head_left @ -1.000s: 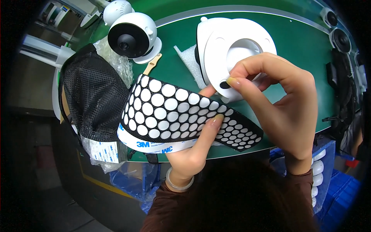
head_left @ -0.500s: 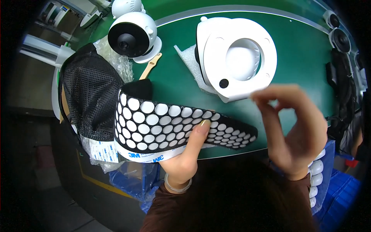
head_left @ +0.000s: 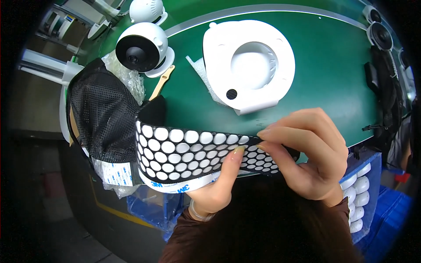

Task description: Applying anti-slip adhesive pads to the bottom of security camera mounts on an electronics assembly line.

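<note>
My left hand holds a curved black strip covered in rows of white round dots, thumb on its front and fingers hidden behind it. A white band with blue print runs along the strip's lower edge. At the strip's upper edge, toward its right end, my right hand pinches with thumb and fingertips; whether a small piece sits between them is hidden. Beyond the hands, a white rounded housing with a large round opening rests partly on a white foam sheet. A small black textured disc sits on its lower left.
A white camera with a black round face stands at the far left, another white camera behind it. A black mesh bag, clear bubble wrap and a tan flat stick lie left. Several white domes fill a blue-lined bin lower right.
My right hand has moved left and down from near the housing to the strip's upper edge, its fingertips now against it. The left hand keeps its hold. The whole view has shifted slightly.
</note>
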